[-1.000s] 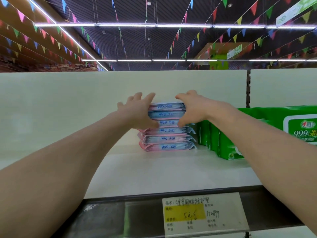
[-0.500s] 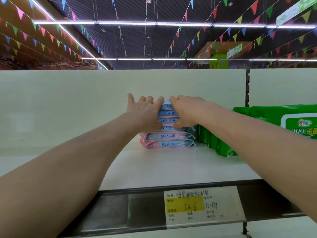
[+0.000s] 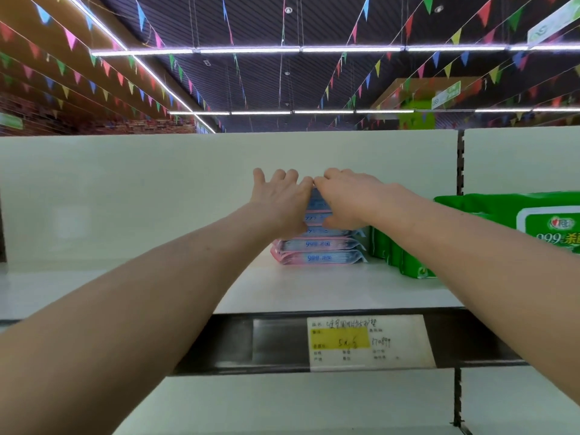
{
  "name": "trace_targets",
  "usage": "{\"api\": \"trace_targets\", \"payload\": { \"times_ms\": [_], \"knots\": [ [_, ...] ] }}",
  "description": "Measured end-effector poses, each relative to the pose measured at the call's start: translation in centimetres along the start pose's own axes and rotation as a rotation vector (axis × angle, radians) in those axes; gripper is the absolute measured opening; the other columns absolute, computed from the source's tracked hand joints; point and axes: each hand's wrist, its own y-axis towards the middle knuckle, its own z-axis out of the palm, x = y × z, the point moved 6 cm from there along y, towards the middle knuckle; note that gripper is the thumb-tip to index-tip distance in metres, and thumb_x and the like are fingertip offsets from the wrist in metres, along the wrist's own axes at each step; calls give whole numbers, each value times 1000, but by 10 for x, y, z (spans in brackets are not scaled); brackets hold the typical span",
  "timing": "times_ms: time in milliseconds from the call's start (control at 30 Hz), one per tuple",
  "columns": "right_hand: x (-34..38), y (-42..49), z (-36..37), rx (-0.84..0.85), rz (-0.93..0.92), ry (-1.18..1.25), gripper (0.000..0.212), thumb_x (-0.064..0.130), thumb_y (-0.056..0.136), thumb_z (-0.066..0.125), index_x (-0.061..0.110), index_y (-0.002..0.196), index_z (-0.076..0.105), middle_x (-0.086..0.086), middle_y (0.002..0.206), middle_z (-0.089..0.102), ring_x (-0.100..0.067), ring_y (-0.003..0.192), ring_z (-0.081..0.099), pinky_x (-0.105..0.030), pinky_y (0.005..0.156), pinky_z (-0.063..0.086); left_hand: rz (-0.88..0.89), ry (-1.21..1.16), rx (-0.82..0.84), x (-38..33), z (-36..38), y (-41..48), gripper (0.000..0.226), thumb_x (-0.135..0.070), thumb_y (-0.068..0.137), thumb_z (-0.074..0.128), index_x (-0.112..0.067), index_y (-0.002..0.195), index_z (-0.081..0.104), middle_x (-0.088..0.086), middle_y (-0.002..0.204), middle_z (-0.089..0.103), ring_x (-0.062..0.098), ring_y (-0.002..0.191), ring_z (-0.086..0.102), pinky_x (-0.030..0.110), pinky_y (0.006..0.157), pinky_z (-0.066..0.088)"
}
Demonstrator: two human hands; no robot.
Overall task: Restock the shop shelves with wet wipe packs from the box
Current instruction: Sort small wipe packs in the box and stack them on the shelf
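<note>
Where one stack of at least five flat, soft pink-blue wipe packs sits on the shelf, left hand, right hand, both grips clasping upper packs

We see a stack of flat pink-and-blue wet wipe packs at frame centre, lying level on the white shelf, printed edges facing us.
</note>
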Motion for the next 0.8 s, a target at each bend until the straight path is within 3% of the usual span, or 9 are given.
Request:
{"api": "trace_targets", "payload": {
  "times_ms": [100,200,300,367,467,667,800],
  "knots": [
    [21,-16,-14,-1,-24,73,43,33,90,61,14,128,49,-6,113,48,-23,97,50,-32,70,41,-45,-34,8,11,-10,-23,56,-42,86,60,-22,133,39,5,125,46,25,116,43,49,100,29],
    [47,-34,-22,55,-69,94,17,28,93,55,14,102,55,-2,88,48,-21,81,51,-26,53,34,-84,-60,47,27,-22,-51,50,-45,88,58,-22,130,44,5,123,48,26,113,46,48,98,30],
    [73,-53,-34,-4,-117,136,19,30,92,54,19,79,46,1,81,50,-21,81,52,-28,59,40,-127,-39,56,46,-34,-82,50,-43,90,57,-22,133,45,5,126,48,27,113,49,46,98,31],
    [87,-60,-40,-45,-128,192,15,33,90,57,19,91,54,-1,94,58,-21,87,56,-30,67,45,-161,-35,60,58,-42,-104,48,-41,91,57,-22,133,46,4,127,49,26,112,51,46,98,32],
    [113,-68,-56,-76,-159,231,40,35,91,57,16,125,53,-4,119,59,-23,106,56,-37,89,49,-226,-36,84,79,-54,-137,47,-40,92,57,-22,133,46,3,125,50,24,111,51,47,101,31],
    [182,-85,-97,-142,-349,372,47,35,91,58,18,133,47,-3,126,55,-23,110,55,-38,93,48,-376,28,185,122,-80,-207,49,-38,91,58,-25,136,43,3,124,50,25,110,52,47,101,31],
    [227,-107,-117,-156,-523,434,46,33,92,59,17,133,47,-3,126,56,-23,110,55,-36,91,49,-502,120,252,140,-98,-254,43,-38,89,60,-26,129,46,2,119,50,24,106,53,44,96,34]
  ]
}}
